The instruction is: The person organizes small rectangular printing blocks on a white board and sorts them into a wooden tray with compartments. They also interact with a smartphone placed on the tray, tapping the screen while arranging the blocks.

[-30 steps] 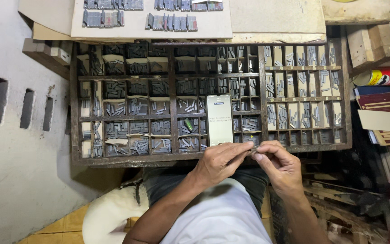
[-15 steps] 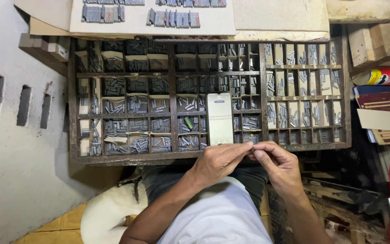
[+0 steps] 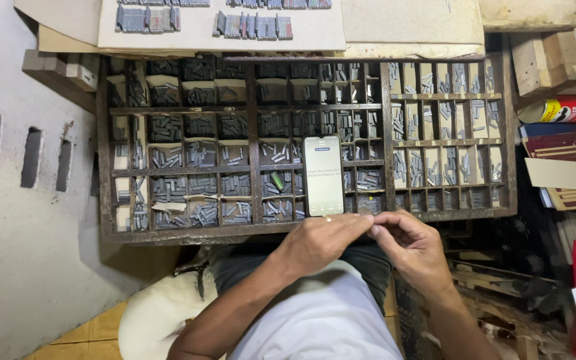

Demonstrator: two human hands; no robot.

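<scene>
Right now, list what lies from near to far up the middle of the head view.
White-shirted lap → left hand and right hand meeting at the fingertips → smartphone lying on the wooden type case → rows of metal type on a pale sheet.

I look down on a pale grey wall [image 3: 15,267] at the left, pierced by three dark slots [image 3: 31,157]. Yellow floor tiles [image 3: 95,330] show at the bottom left corner. Stacked books and boards [image 3: 568,147] crowd the right edge.
</scene>
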